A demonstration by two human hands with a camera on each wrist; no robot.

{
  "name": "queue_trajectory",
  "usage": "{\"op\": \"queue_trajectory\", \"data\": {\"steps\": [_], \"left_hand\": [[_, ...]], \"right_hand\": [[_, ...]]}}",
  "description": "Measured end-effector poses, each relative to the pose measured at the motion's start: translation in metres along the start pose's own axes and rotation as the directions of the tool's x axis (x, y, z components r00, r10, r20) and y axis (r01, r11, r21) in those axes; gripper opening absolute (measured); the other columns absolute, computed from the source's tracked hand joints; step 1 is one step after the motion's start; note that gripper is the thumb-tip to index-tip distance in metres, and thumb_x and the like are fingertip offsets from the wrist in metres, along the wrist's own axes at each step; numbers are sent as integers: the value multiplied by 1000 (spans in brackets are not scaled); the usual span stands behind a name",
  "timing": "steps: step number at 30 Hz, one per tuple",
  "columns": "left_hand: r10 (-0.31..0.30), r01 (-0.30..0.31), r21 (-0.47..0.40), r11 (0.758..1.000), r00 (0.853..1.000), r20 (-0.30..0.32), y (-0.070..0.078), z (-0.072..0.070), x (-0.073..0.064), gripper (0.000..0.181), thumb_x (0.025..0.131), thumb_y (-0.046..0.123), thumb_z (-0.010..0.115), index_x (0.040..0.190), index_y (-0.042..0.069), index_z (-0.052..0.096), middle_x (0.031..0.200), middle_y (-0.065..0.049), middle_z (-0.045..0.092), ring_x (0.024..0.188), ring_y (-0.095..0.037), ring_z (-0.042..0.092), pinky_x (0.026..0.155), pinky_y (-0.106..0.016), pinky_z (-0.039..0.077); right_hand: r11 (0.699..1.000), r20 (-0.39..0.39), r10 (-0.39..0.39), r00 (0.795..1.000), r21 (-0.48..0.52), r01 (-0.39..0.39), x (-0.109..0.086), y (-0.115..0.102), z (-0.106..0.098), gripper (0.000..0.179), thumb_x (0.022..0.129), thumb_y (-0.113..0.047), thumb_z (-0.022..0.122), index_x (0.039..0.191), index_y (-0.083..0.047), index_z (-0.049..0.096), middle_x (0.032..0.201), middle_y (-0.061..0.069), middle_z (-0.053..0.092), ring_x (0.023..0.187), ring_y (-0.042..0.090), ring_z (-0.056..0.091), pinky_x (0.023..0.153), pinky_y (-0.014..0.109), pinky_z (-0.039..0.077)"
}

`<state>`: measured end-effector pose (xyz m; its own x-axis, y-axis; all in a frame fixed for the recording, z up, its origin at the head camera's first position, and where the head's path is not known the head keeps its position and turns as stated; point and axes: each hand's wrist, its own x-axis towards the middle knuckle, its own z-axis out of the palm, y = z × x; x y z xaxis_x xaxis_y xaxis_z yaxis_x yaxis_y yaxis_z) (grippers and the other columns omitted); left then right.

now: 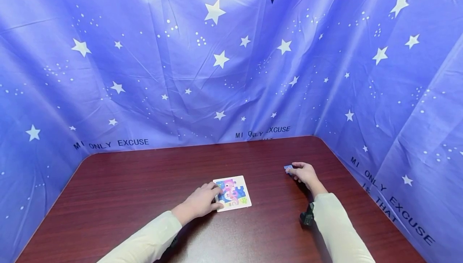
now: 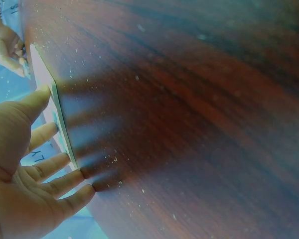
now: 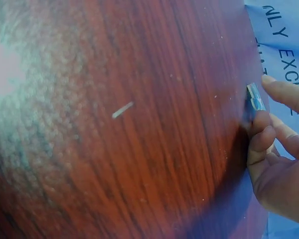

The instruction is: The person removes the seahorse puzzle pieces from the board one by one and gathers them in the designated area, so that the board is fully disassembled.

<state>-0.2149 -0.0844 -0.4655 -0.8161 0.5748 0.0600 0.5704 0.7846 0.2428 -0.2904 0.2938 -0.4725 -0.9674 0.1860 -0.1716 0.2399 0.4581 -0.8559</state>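
A square jigsaw puzzle board [image 1: 248, 202] with a white frame lies flat on the table, its picture a pink figure on blue. White bare areas show at its upper right part. My left hand [image 1: 200, 201] rests against the board's left side, fingertips over the edge. In the left wrist view, this hand's fingers [image 2: 52, 185] are spread and fairly straight along the board's thin side [image 2: 61, 117]. Off to the right, my right hand [image 1: 305, 173] pinches a small blue jigsaw piece [image 1: 288, 167] close over the table. The right wrist view shows the piece [image 3: 256, 98] on edge at the fingertips.
The dark red wood table [image 1: 144, 182] has rounded far corners. A blue star-printed curtain [image 1: 188, 74] hangs right along its back and sides. A small pale fleck [image 3: 122, 110] lies on the tabletop. A black wrist device [image 1: 307, 215] sits under the right sleeve.
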Motion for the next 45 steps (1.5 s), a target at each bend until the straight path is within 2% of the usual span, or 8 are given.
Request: {"op": "queue_trajectory", "data": {"steps": [5, 15, 26, 45], "left_hand": [[2, -2, -10, 1000, 1000, 1, 1, -2, 0, 37, 85, 36, 67, 112, 11, 62, 114, -9, 57, 102, -27, 56, 85, -44, 47], [5, -5, -5, 1000, 1000, -1, 0, -1, 0, 38, 85, 37, 66, 112, 11, 62, 114, -9, 57, 101, -27, 56, 85, -44, 47], [0, 0, 2, 1000, 1000, 1, 0, 0, 0, 38, 85, 39, 66, 113, 12, 62, 115, -8, 56, 102, -26, 55, 85, -44, 47], [3, -3, 4, 1000, 1000, -3, -3, 3, 2, 39, 85, 39, 66, 112, 12, 62, 115, -8, 56, 103, -26, 56, 85, -44, 47]], "right_hand": [[999, 20, -20, 1000, -45, 21, -2, -3, 1, 55, 80, -10, 69, 127, 10, 48, 83, 8, 59, 53, 9, 51, 48, 24, 41], [993, 0, -5, 1000, -117, 5, -2, -3, 4, 42, 84, -7, 63, 122, 7, 54, 84, 11, 61, 58, 13, 51, 50, 25, 42], [994, 7, -4, 1000, -112, 5, 3, 3, 1, 42, 83, -5, 64, 121, 7, 54, 67, 2, 56, 54, 11, 49, 45, 24, 39], [994, 9, -3, 1000, -112, 4, 4, 2, 1, 42, 84, -6, 60, 124, 7, 52, 72, 4, 57, 56, 12, 49, 46, 25, 39]]}}
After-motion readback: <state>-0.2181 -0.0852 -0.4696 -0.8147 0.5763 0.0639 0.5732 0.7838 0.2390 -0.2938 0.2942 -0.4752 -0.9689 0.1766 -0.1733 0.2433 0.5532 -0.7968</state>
